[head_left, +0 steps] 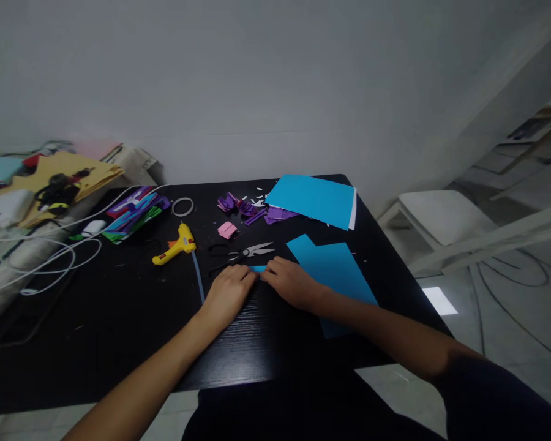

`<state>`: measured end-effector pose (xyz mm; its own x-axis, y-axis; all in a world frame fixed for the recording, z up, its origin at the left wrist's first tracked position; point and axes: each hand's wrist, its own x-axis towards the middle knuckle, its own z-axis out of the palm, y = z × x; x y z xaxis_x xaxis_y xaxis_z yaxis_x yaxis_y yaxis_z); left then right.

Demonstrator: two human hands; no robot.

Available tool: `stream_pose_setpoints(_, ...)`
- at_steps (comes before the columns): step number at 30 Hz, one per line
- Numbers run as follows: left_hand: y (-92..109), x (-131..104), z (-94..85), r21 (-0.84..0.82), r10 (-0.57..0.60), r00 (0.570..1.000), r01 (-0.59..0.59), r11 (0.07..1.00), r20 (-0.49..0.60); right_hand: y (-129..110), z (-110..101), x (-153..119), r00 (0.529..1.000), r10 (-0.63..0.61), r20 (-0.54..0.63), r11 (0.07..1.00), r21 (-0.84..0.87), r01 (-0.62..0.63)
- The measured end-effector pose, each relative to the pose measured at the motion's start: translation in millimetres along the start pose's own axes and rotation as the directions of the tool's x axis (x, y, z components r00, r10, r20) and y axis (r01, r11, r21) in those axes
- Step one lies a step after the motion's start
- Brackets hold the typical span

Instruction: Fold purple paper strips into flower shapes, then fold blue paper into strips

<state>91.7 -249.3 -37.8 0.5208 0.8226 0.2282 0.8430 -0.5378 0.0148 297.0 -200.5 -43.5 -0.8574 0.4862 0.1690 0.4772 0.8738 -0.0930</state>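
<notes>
A small strip of blue paper (258,269) lies on the black table between my hands, mostly covered by them. My left hand (232,288) presses its left end, fingers bent and closed on it. At the other end, my right hand (289,280) has its fingers curled on the same paper. Scissors (254,250) with black handles rest just beyond my hands, blades toward the right. Under my right forearm lies a larger cut sheet of blue paper (333,269). A folded pink paper piece (227,230) sits past the scissors.
Left of my hands lies a yellow glue gun (177,246), with a tape ring (182,207) behind it. Blue sheets (312,199) and purple paper pieces (278,214) sit at the back. Colored papers (135,214) and white cables (68,251) crowd the left. A white chair (445,214) stands right.
</notes>
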Motion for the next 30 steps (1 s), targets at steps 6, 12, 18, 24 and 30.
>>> stream_pose_setpoints(6, -0.1, -1.7, 0.3, -0.02, -0.009, 1.0, 0.009, 1.0, -0.012, 1.0, 3.0, -1.1, 0.999, 0.002, -0.039, 1.0, -0.001, -0.002)
stream_pose_setpoints(12, -12.2, -8.9, -4.4, -0.162, -0.024, 1.0, 0.023, 0.987, -0.001, -0.5, 2.2, -2.0, 0.998, 0.01, -0.058, 1.0, 0.021, -0.009)
stream_pose_setpoints(18, -29.5, -10.0, -14.0, -0.278, -0.028, 0.999, 0.033, 0.96, 0.023, -5.1, -4.7, -1.9, 1.0, 0.019, -0.022, 0.999, 0.037, -0.018)
stream_pose_setpoints(24, -35.7, -10.5, -16.0, -0.234, -0.019, 0.999, 0.024, 0.972, 0.027, -6.4, -8.6, -3.3, 1.0, 0.005, -0.013, 0.996, 0.085, -0.004)
stream_pose_setpoints(30, -24.1, -11.4, -7.2, -0.162, 0.026, 1.0, -0.025, 0.986, 0.004, -12.2, -10.2, -8.2, 1.0, 0.004, -0.026, 0.999, 0.042, -0.003)
